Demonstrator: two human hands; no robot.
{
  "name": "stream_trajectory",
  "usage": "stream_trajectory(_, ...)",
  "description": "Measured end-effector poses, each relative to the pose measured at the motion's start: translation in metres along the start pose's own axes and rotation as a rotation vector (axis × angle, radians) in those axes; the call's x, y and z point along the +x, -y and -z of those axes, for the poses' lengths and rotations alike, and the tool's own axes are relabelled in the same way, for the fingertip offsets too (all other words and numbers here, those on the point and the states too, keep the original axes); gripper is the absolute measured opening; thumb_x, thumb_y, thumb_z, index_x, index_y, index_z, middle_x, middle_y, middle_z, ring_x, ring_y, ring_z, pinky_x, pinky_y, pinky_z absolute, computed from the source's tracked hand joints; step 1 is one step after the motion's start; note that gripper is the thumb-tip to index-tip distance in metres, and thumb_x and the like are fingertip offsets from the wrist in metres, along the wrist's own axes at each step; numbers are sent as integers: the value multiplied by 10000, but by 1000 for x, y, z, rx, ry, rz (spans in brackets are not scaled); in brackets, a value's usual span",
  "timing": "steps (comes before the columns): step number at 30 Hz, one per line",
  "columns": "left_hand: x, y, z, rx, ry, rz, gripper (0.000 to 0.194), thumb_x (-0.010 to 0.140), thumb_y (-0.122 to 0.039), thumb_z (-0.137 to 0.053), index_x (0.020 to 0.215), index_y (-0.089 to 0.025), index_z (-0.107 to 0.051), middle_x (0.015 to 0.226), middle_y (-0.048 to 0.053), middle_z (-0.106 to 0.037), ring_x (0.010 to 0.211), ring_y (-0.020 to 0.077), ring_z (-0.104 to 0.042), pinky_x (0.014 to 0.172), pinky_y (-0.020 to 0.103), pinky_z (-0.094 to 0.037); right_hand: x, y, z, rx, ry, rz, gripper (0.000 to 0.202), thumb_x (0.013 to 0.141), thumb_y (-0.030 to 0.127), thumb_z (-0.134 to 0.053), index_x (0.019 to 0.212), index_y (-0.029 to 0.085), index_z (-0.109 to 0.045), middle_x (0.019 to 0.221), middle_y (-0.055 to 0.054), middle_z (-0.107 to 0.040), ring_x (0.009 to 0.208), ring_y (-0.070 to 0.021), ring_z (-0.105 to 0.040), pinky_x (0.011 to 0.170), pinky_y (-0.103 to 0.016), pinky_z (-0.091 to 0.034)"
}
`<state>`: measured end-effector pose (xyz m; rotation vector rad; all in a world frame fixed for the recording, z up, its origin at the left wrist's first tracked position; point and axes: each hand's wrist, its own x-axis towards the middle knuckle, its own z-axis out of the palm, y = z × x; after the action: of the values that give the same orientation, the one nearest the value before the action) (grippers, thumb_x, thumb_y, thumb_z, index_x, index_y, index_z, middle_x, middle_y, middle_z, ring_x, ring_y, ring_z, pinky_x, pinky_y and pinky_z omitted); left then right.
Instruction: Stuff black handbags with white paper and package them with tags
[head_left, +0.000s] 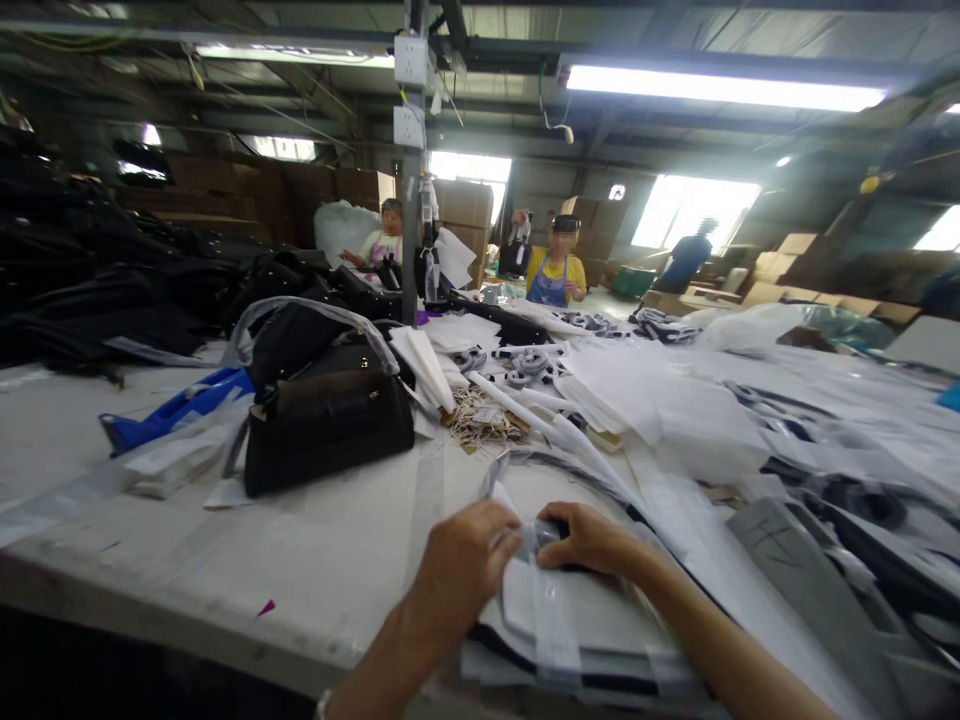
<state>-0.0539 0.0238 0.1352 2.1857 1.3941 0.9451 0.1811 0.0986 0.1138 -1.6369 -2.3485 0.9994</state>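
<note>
Hands: left hand's (469, 555) fingertips bunch at a grey film-wrapped piece (531, 540), whether pinching I cannot tell; right hand's (589, 540) grip looks clamped on its right side.
Film-wrapped piece: between the hands, above a flat white-and-grey packet (555, 620) at the worktop's (337, 560) near edge.
Pressure: best light and even, as thin film likely creases or tears.
Strap: wrapped strap (585, 472) arches just beyond the hands; keep it from snagging.
Surroundings: string tags (484, 420) farther off, black handbag (330, 430) left.

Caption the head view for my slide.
Left hand and right hand at translucent plastic on a cluttered worktable, a black handbag to the left.
</note>
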Motion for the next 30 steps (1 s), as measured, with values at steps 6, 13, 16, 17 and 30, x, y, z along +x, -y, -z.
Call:
stream_trajectory(6, 106, 72, 10, 230, -100, 213, 116, 909, -197, -564, 873, -213, -673, 923, 19, -712, 873, 174, -660, 768, 271, -465, -5, 1, -5, 47, -39, -65, 636, 565, 481, -841, 1143, 252, -706, 1109, -29, -714, 1018, -264, -624, 854, -308, -434)
stream_trajectory(13, 181, 106, -31, 328, -73, 231, 129, 858, -208, -689, 980, -171, -670, 1132, 92, -660, 1151, 250, -576, 1005, 405, -440, -5, 0, -8, 84, -55, -99, 642, 536, 466, -857, 1137, 291, -712, 1108, -10, -707, 1031, -253, -612, 849, -295, -424)
stream_trajectory(16, 191, 114, -35, 305, -28, 254, 192, 926, -318, -626, 1038, -163, -650, 1139, 74, -649, 1084, 227, -606, 962, 459, -489, -4, -3, -9, 92, -59, -99, 637, 529, 471, -862, 1125, 301, -717, 1106, -9, -707, 1035, -262, -608, 848, -303, -423)
stream_trajectory(17, 192, 117, -33, 290, -20, 265, 219, 939, -349, -608, 1060, -170, -644, 1145, 70, -645, 1062, 218, -614, 944, 454, -503, -4, -4, -10, 98, -60, -94, 633, 528, 470, -864, 1121, 303, -719, 1104, -11, -709, 1032, -265, -608, 847, -306, -424)
stream_trajectory(30, 178, 116, 63, -230, -289, 393, 215, 930, -353, -622, 942, -139, -642, 869, 17, -663, 765, 146, -639, 709, 316, -543, -6, -2, -8, 143, -72, -37, 616, 566, 438, -840, 1147, 278, -714, 1106, -41, -718, 1015, -281, -630, 858, -334, -450)
